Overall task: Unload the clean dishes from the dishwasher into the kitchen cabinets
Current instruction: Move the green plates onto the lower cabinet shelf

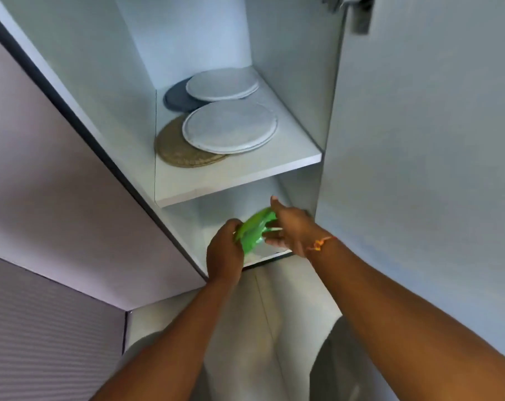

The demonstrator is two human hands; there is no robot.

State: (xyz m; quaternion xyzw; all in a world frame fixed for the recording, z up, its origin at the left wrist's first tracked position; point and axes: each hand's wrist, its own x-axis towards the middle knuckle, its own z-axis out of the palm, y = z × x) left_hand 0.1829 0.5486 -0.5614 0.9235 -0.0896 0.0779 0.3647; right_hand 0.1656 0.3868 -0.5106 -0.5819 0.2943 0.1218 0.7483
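Note:
A green plastic dish, blurred by motion, is held tilted at the mouth of the lower shelf of an open wall cabinet. My left hand grips its left edge with curled fingers. My right hand is against the dish's right side, thumb up and fingers stretched under it. An orange thread band circles my right wrist. What exactly the green dish is cannot be made out.
The upper shelf carries round grey placemats, a woven tan mat and a dark blue mat. The open cabinet door stands at the right. A closed cabinet front is at the left.

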